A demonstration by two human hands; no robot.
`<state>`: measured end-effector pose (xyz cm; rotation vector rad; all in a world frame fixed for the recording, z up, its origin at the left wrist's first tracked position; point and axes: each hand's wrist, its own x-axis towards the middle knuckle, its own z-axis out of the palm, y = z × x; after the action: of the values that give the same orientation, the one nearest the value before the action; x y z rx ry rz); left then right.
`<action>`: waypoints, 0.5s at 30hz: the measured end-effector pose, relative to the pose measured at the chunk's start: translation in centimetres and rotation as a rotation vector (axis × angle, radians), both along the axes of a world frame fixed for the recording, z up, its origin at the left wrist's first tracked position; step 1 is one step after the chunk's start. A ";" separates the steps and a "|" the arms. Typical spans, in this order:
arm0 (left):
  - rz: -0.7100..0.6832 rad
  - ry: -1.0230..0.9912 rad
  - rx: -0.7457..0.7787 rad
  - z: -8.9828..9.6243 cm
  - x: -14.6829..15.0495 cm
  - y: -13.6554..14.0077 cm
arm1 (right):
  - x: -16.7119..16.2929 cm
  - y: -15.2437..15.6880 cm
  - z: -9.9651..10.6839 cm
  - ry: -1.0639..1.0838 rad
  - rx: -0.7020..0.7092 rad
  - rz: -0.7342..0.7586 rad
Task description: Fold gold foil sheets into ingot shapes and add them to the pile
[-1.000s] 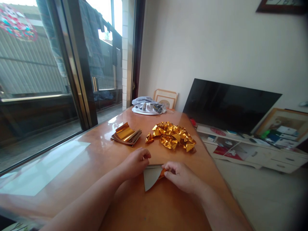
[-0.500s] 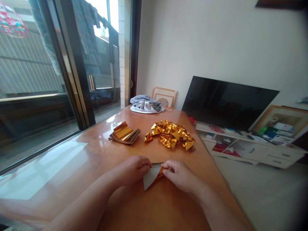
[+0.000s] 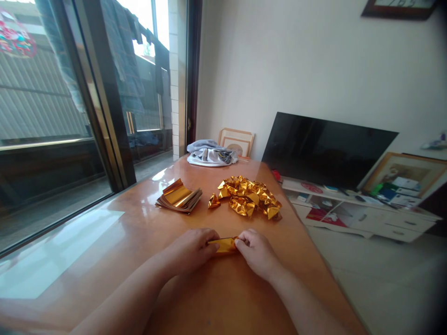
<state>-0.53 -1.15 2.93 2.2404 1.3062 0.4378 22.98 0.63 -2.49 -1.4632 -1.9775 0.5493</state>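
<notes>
A sheet of gold foil paper (image 3: pixel 226 245) is stretched between my two hands just above the near part of the table, its shiny side showing as a narrow folded band. My left hand (image 3: pixel 195 249) is closed on its left end, with the thumb along the front. At the right end, my right hand (image 3: pixel 256 253) pinches the paper between thumb and fingers. Beyond the hands lies a curved stack of gold foil paper (image 3: pixel 179 197) on the left. To its right is a heap of folded gold foil pieces (image 3: pixel 249 195), with one single folded piece (image 3: pixel 213 201) beside it.
The glossy wooden table (image 3: pixel 139 260) runs away from me. At its far end sits a pile of grey and white cloth (image 3: pixel 211 153). A television (image 3: pixel 328 151) stands on a white cabinet (image 3: pixel 377 223) to the right; a glass sliding door (image 3: pixel 45 116) is on the left.
The paper, which showed a pale side with a pointed corner hanging down, is now folded over into a gold band. My left thumb has come down onto its front.
</notes>
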 end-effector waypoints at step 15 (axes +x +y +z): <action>0.006 0.052 0.131 -1.6 0.8 0.5 | -0.3 0.0 -0.2 -0.110 0.030 -0.098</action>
<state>0.23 -0.68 1.29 2.3704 1.3462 0.4829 22.67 0.63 -2.73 -1.5928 -1.9762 0.4031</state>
